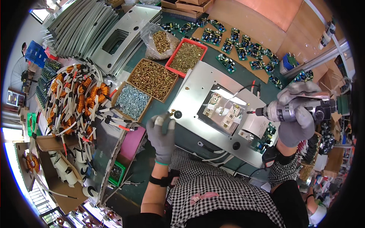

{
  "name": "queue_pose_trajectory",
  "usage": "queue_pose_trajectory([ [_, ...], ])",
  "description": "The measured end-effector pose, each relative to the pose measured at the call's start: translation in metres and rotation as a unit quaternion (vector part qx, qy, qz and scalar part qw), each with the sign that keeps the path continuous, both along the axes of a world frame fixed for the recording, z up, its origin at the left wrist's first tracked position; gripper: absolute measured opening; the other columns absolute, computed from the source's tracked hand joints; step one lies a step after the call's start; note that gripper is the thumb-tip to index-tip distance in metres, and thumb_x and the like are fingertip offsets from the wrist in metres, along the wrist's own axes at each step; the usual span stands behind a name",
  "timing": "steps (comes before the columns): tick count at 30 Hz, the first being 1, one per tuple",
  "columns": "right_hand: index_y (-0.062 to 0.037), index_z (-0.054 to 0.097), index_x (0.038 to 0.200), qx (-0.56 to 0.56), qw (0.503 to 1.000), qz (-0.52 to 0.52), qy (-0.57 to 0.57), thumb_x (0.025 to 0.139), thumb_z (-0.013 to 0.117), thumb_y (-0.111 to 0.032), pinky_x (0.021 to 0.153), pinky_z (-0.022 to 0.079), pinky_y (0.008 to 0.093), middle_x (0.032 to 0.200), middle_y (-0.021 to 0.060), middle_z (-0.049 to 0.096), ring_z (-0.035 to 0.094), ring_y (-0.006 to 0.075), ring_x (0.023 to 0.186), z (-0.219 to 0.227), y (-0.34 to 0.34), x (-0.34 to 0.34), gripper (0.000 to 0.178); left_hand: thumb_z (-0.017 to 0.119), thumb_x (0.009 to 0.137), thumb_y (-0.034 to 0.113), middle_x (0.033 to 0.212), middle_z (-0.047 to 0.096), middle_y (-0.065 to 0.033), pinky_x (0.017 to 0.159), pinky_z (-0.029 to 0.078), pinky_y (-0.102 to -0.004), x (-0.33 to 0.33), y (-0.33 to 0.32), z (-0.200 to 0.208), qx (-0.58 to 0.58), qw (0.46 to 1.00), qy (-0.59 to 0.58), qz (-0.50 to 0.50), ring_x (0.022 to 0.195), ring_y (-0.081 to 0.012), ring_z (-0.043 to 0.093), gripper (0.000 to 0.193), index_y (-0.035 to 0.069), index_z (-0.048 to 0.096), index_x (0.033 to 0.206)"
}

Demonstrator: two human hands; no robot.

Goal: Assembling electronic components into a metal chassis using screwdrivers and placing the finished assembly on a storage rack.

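Observation:
My right hand (298,114), in a grey glove, grips a silver and black power screwdriver (277,111). Its bit points left over the silver metal plate (201,81), beside a white cylinder (253,123). At the plate's left corner, my gloved left hand (161,135) has its fingers bent and apart. The fingertips are beside small brass screws (172,113) and a black grommet (178,114); whether they touch is unclear. White terminal blocks (230,121) show in the plate's rectangular opening. A green circuit board (268,136) is at the plate's right end.
Brass screws fill a cardboard box (131,81) left of the plate, with a box of silver nuts (114,99) beside it. Behind are a red tray (205,47) and a bag (148,36). Wired copper coils (100,92) pile up left; circuit boards (226,62) spread across the back.

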State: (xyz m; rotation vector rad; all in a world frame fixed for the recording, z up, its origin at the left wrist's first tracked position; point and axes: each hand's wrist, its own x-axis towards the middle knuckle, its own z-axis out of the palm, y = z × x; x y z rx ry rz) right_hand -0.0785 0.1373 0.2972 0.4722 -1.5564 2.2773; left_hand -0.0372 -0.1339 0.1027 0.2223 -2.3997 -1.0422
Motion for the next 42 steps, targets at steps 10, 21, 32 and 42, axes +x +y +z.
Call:
queue_pose_trajectory([
  [10,-0.0016,0.041,0.122,-0.012,0.988,0.143,0.057,0.073,0.061,-0.007,0.057,0.055,0.0393,0.102,0.0196,0.055,0.06,0.0278,0.078,-0.011,-0.031,0.012,0.053,0.071,0.071,0.022,0.082,0.055,-0.0027,0.075,0.041,-0.0361,-0.046,-0.011,0.028,-0.186,0.976,0.004,-0.11,0.082,-0.0243,0.052,0.014,0.015,0.07,0.083],
  [21,-0.001,0.043,0.118,-0.043,0.985,0.161,0.04,0.073,0.065,-0.003,0.058,0.055,0.0387,0.102,0.0203,0.056,0.061,0.028,0.085,-0.016,-0.057,0.013,0.05,0.072,0.068,0.024,0.082,0.057,-0.0023,0.076,0.041,-0.0379,-0.069,-0.018,0.03,-0.185,0.964,0.029,-0.189,0.084,-0.0232,0.053,0.016,0.015,0.071,0.081],
  [32,-0.0018,0.043,0.116,-0.057,0.991,0.124,0.009,0.073,0.066,0.004,0.066,0.054,0.0342,0.102,0.0188,0.059,0.062,0.022,0.084,-0.011,-0.063,0.013,0.049,0.069,0.072,0.024,0.082,0.061,-0.0041,0.073,0.043,-0.0382,-0.076,-0.013,0.04,-0.224,0.952,0.037,-0.204,0.078,-0.0254,0.055,0.015,0.012,0.069,0.082],
  [42,-0.005,0.042,0.121,-0.021,0.976,0.177,0.127,0.075,0.06,-0.004,0.058,0.055,0.0405,0.107,0.0176,0.054,0.059,0.0306,0.088,-0.021,-0.061,-0.001,0.049,0.066,0.082,0.037,0.074,0.053,-0.001,0.051,0.036,-0.021,-0.012,0.032,0.059,0.714,0.584,-0.279,-0.267,0.061,-0.0081,0.044,0.043,0.001,0.056,0.104],
])
